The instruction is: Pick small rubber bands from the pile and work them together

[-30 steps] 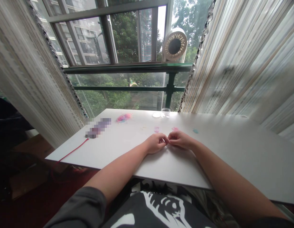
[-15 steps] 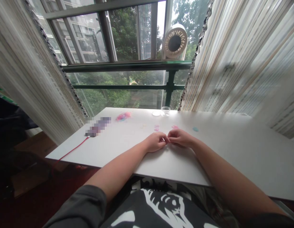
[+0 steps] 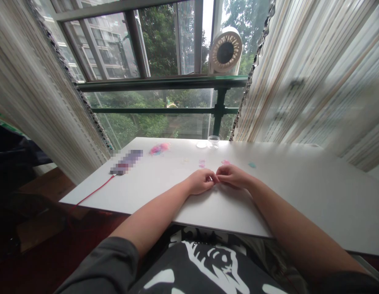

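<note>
My left hand (image 3: 202, 181) and my right hand (image 3: 232, 175) rest on the white table (image 3: 299, 192), fingertips pinched together and touching each other at the middle. Whatever they pinch is too small to make out. Just beyond the hands lie small coloured bits: a pink one (image 3: 202, 163), another pink one (image 3: 225, 162) and a teal one (image 3: 252, 165). A heap of pink and blue pieces (image 3: 159, 148) sits farther back left.
A small clear jar (image 3: 213, 142) and its lid (image 3: 201, 144) stand at the table's far edge. A blurred dark device (image 3: 126, 162) with a red cable (image 3: 93, 195) lies at the left. A white fan (image 3: 225, 52) sits on the window rail. Curtains hang on both sides.
The hands stay pinched together in the same place. Only the camera has tilted slightly, shifting the scene a little upward.
</note>
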`<state>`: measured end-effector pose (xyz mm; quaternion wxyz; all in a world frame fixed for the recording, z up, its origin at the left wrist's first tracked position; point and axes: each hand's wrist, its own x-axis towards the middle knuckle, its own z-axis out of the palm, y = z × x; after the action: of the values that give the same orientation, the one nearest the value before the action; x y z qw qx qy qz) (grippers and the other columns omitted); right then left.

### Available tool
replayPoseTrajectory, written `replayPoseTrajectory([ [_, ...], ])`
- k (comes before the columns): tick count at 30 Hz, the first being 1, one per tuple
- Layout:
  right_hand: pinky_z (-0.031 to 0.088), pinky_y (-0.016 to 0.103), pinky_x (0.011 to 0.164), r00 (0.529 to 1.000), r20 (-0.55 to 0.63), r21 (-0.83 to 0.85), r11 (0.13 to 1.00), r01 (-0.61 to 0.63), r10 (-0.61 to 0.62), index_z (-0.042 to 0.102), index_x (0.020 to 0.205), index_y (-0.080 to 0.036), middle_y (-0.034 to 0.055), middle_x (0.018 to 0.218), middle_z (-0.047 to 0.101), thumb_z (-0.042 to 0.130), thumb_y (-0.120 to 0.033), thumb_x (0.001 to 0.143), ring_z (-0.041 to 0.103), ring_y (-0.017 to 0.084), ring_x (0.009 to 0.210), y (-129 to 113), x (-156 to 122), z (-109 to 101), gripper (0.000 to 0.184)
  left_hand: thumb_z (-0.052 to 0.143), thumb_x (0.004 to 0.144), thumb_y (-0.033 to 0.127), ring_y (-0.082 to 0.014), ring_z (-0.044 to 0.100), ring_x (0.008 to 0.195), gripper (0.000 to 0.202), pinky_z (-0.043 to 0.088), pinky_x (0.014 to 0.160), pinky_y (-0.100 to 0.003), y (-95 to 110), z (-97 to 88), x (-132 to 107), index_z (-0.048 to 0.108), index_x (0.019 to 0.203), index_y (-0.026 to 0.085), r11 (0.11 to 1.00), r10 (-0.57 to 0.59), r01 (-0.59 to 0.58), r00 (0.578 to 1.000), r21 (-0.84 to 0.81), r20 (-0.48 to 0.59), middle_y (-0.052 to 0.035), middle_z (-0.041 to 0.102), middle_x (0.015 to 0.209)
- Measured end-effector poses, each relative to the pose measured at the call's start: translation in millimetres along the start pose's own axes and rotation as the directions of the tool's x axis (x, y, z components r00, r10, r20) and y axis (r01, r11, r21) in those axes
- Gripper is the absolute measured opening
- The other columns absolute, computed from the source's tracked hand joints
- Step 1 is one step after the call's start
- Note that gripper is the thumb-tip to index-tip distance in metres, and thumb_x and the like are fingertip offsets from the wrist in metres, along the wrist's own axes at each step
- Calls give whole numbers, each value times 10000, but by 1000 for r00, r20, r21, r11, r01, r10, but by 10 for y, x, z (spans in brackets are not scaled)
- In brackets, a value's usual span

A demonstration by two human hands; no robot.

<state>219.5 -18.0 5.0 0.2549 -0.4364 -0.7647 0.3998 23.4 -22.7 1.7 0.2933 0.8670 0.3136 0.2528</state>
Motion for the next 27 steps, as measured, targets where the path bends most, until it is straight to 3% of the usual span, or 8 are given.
replayPoseTrajectory([
  [22,317,221,490,1000,3,-48,999,14,-14,600,700,-126,-8,573,533,559,-306,724,438,94,527,2,-4,0,186,537,739,173,-96,502,628,182,418,631,-203,45,-17,-8,685,844,173,1000,-1,1,1000,28,26,-8,620,764],
  [27,319,231,507,990,-121,-178,983,44,-66,602,677,-131,-14,549,504,551,-317,729,419,99,533,4,-4,0,199,536,733,169,-99,508,634,182,420,650,-210,41,-18,-10,683,841,172,1000,3,-4,1000,24,31,-6,618,753],
])
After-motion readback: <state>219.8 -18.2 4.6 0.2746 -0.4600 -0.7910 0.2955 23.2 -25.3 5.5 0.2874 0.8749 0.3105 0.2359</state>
